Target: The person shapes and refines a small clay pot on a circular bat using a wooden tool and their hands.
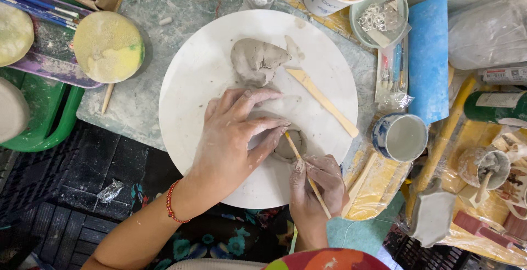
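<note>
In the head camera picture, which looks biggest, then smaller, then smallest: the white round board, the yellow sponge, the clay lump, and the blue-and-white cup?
1. White round board
2. Yellow sponge
3 and 4. Clay lump and blue-and-white cup look about the same size, so I won't rank them.

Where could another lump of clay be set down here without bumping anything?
Bare room lies on the left part of the round white board, between its rim and the clay lump, above the left hand. The board's right edge beyond the flat wooden tool is also bare. Cups, jars and brushes crowd the table's right side.
</note>
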